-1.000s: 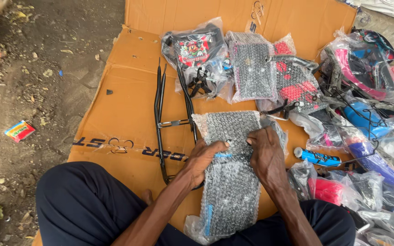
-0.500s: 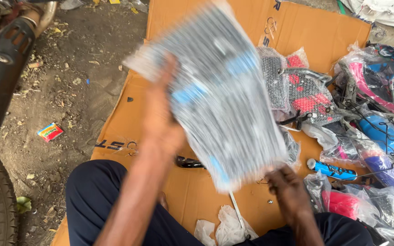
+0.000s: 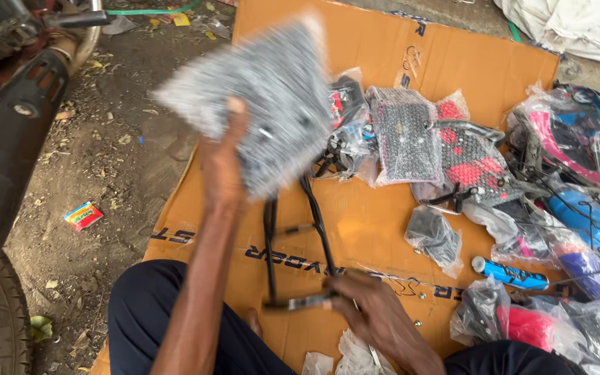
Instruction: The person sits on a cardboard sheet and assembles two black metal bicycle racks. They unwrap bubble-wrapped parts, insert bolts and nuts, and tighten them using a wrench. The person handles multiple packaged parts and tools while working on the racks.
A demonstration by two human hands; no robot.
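Bubble-wrapped single panel (image 3: pixel 272 97) in left hand (image 3: pixel 222 167)'s clenched grip; right hand (image 3: pixel 369 309) grasping one black frame (image 3: pixel 293 236).

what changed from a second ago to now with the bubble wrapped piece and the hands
The grey bubble-wrapped flat part went from lying on the orange cardboard sheet, under both hands, to being lifted up and to the left by the left hand alone. The right hand let it go and dropped onto the black metal tube frame, gripping its near end. The plastic-bagged parts stayed put.
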